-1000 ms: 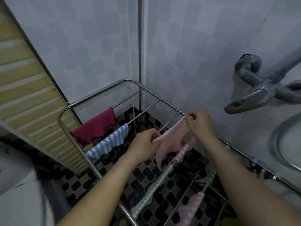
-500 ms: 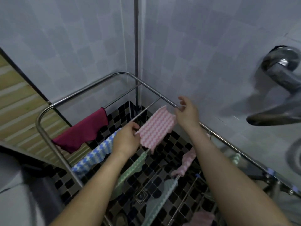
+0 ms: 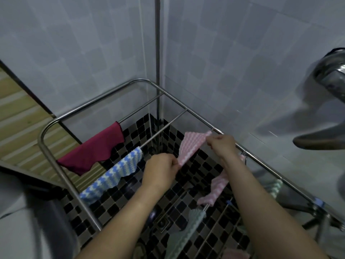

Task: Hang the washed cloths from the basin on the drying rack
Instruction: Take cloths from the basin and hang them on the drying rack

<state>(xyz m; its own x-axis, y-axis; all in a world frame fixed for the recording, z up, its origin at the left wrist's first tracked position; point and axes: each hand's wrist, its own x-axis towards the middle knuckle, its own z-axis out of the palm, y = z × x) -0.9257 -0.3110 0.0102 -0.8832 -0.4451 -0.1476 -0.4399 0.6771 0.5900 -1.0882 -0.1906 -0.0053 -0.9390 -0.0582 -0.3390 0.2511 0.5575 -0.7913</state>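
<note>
A pink wavy-striped cloth (image 3: 191,147) is stretched between my hands above the steel drying rack (image 3: 97,101). My left hand (image 3: 161,170) pinches its lower corner. My right hand (image 3: 221,145) pinches its upper corner close to the rack's right rail. Hung on the rack's bars are a maroon cloth (image 3: 93,149), a blue-and-white striped cloth (image 3: 113,173), a second pink cloth (image 3: 217,189) and a pale green cloth (image 3: 188,232). The basin is out of view.
Grey tiled walls meet in a corner behind the rack, with a vertical pipe (image 3: 157,53) in it. A chrome tap (image 3: 324,109) juts in at the right. The floor (image 3: 119,202) under the rack has black mosaic tiles and a drain (image 3: 163,223). A wooden slatted panel (image 3: 16,116) stands at left.
Both hands carried the pink cloth from the nearer bars toward the far right part of the rack and spread it out. The view shifted right and tilted up.
</note>
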